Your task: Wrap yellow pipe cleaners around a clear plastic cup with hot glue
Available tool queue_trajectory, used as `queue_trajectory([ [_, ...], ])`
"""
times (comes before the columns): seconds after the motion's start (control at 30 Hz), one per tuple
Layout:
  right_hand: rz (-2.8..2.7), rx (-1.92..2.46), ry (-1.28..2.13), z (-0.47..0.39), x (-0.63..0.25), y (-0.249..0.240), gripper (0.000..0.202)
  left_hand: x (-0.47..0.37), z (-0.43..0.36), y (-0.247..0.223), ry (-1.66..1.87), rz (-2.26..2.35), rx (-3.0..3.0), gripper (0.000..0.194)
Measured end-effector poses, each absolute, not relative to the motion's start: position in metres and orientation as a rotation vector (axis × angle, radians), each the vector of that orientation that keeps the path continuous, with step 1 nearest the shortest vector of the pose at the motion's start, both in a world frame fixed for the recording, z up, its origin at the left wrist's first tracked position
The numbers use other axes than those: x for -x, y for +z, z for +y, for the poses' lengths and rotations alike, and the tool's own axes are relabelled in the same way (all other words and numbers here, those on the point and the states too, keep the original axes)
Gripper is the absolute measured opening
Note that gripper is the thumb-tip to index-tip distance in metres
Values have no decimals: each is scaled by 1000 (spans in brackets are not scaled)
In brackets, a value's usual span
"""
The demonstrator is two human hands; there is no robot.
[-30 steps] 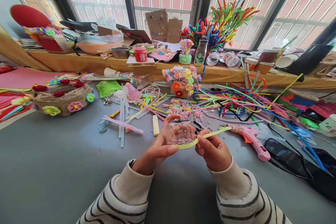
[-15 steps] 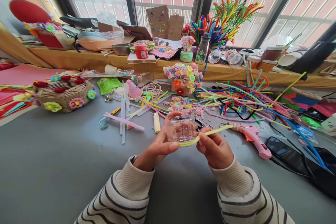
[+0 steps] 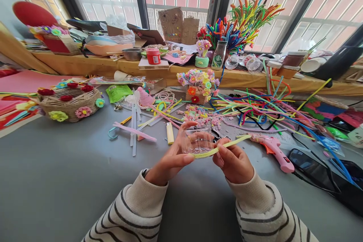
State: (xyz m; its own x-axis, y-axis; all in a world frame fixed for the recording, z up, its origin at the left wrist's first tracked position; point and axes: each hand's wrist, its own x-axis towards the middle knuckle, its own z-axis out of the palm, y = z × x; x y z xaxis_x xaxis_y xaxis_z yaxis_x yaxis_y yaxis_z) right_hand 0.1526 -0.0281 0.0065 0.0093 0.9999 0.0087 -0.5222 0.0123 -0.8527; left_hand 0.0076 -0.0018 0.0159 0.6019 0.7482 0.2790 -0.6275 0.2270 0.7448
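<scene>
A clear plastic cup (image 3: 197, 141) is held above the grey table by my left hand (image 3: 172, 157), whose fingers wrap behind it. A yellow pipe cleaner (image 3: 234, 142) runs along the cup's lower edge, its left end under my left thumb. Between thumb and fingers, my right hand (image 3: 234, 160) pinches this pipe cleaner just right of the cup, and its free end sticks out to the right. Behind my hands lie scissors (image 3: 217, 135), partly hidden, and a yellow lighter (image 3: 169, 133). A pink glue gun (image 3: 276, 153) rests to the right of my right hand.
Clear glue sticks (image 3: 134, 132) and a pink pipe cleaner (image 3: 134, 131) lie left of centre. A woven basket with flowers (image 3: 70, 107) stands at the left. Many loose pipe cleaners (image 3: 255, 106) spread at the back right. A dark phone (image 3: 306, 164) lies at the right.
Both hands keep their hold on the cup and the yellow pipe cleaner. The pipe cleaner between them looks slightly straighter; the view has shifted a little.
</scene>
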Motion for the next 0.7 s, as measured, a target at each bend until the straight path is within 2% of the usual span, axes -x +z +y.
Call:
queue_trajectory([
  [0.23,-848,780,1415,-28,-155,6,23,-7,-1,16,954,175,-960,70],
  [0.4,-812,759,1413,-27,-156,4,22,-9,-1,18,972,179,-949,58],
  [0.7,-841,828,1332,-24,-159,1,26,-9,3,17,1046,213,-849,60],
])
